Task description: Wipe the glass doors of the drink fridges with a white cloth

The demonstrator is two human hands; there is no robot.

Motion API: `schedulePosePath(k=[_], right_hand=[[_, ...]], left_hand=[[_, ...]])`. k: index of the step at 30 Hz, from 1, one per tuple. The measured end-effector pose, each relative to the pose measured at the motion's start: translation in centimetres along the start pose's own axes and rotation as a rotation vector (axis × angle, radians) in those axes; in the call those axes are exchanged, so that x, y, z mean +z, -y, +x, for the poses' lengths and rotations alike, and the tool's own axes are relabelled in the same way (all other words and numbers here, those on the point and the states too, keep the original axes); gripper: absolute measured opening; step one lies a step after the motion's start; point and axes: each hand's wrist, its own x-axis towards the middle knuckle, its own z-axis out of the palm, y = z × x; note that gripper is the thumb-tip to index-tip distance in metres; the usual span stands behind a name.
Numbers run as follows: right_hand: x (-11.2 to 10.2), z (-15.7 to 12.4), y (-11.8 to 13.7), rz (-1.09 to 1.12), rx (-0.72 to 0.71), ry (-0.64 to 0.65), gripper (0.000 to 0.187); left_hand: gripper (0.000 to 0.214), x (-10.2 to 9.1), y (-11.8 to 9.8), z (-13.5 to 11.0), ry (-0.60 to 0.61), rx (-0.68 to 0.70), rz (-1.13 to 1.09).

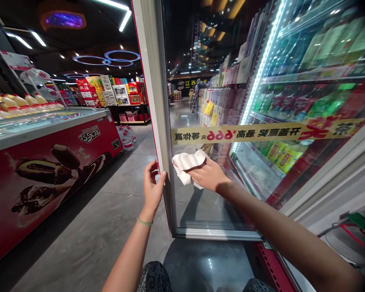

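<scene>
An open glass fridge door (164, 101) with a pale frame stands edge-on in front of me. My left hand (152, 187) grips the frame's outer edge, fingers wrapped around it. My right hand (207, 174) presses a crumpled white cloth (187, 163) against the inner side of the glass, just below a yellow banner sticker (261, 132) with red and black print. The cloth sits between my palm and the glass near the frame.
The lit drinks cooler (307, 81) with bottle shelves is on the right. A red ice-cream chest freezer (48, 162) runs along the left. Water bottles (126, 138) stand on the grey floor (94, 227) beyond it. Stacked goods fill the aisle behind.
</scene>
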Motion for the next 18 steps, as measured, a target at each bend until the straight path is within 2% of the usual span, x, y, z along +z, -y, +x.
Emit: schedulePosePath(k=[2,4,7,8,12,13,14,17,18], right_hand=[[-0.1,0.6,0.2,-0.022,0.136,-0.019,0.067],[-0.3,0.9,0.3,-0.045,0.247,-0.032,0.072],[-0.6,-0.4,-0.7,-0.076,0.202,-0.014,0.073],[-0.7,-1.1,-1.4,-0.102,0.232,-0.012,0.072],[-0.8,-3.3,-3.1,-0.206,0.661,-0.013,0.065],[-0.8,-3.3,-3.0,-0.196,0.704,0.013,0.064],[-0.8,-3.3,-2.8,-0.171,0.685,0.048,0.065],[-0.9,-4.1,-3.2,-0.116,0.440,0.087,0.067],[-1.1,-5.2,-4.0,-0.125,0.442,0.072,0.067]], left_hand=[[0.043,0.4,0.2,0.0,0.008,-0.056,-0.021],[0.041,0.9,0.0,-0.2,-0.066,-0.061,0.023],[0.039,1.5,-0.6,-0.4,-0.166,0.001,0.161],[0.039,1.7,-0.8,-0.3,-0.180,0.027,0.194],[0.045,2.2,-1.6,0.5,-0.173,0.078,0.186],[0.046,2.4,-2.1,0.8,-0.182,0.097,0.176],[0.046,2.6,-2.6,1.2,-0.199,0.127,0.174],[0.046,3.3,-5.1,2.2,-0.279,0.296,0.257],[0.048,3.6,-6.1,2.3,-0.297,0.360,0.310]])
